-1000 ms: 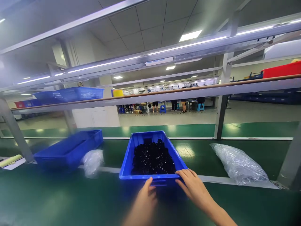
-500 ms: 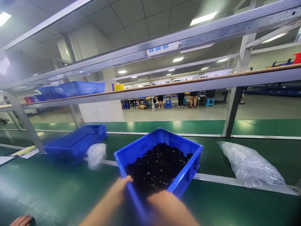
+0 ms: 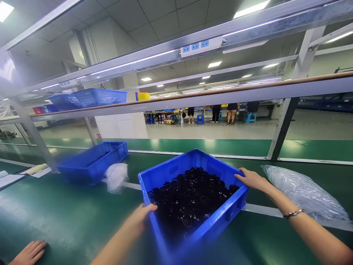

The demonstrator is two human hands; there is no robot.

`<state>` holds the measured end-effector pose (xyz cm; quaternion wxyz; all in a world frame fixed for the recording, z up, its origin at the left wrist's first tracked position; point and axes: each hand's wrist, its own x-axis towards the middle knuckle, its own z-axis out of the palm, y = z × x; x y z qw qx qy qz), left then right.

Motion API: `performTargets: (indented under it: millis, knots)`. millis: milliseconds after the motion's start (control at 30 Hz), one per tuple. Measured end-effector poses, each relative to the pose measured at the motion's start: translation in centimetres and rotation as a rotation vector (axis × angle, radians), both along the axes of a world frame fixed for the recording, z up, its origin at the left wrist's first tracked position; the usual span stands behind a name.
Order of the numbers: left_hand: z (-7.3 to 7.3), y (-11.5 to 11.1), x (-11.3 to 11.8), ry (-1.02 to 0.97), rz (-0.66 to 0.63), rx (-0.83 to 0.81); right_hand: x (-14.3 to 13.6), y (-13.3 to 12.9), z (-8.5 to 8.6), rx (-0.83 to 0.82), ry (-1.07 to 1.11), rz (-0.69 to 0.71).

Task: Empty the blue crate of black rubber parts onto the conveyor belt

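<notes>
Blue bin (image 3: 176, 173) of black round parts (image 3: 190, 197) sits centre on green belt (image 3: 68, 217), turned cornerwise. My left hand (image 3: 142, 217) curls fingers over rim at 7 o'clock; my right hand (image 3: 252, 179) hooks rim at 3 o'clock. I'd keep both grips level and slide, not lift, so parts stay in. Plastic bag (image 3: 306, 195) lies just beyond right wrist; I'd steer clear.

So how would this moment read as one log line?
left hand: grips blue plastic bin of black round parts | right hand: grips far rim
</notes>
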<state>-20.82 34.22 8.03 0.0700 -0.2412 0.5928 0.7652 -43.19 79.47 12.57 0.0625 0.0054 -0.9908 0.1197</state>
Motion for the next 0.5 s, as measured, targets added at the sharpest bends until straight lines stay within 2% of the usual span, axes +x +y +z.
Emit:
performTargets:
  millis: [100,167,233,300,400,467,500]
  knots:
    - [0.7,-0.1,-0.5,0.013,-0.026,-0.063,0.3,0.3,-0.4,-0.045,-0.03,-0.05]
    - [2.2,-1.0,-0.4,0.03,-0.025,-0.151,1.3,0.7,-0.4,-0.11,-0.041,-0.022]
    - [4.7,-3.2,0.8,0.07,0.0,-0.281,3.2,1.1,-0.2,-0.213,-0.056,0.053]
    - [8.1,-6.5,2.7,0.146,0.042,-0.427,5.6,1.5,-0.3,-0.348,-0.086,0.137]
    - [13.0,-10.6,3.8,0.285,0.102,-0.728,9.9,1.2,-1.5,-0.578,-0.144,0.186]
    - [14.5,-10.3,2.0,0.361,0.089,-0.846,12.8,0.4,-2.7,-0.736,-0.166,0.157]
    - [14.6,-8.9,0.3,0.402,0.055,-0.894,14.2,-0.2,-3.4,-0.81,-0.168,0.131]
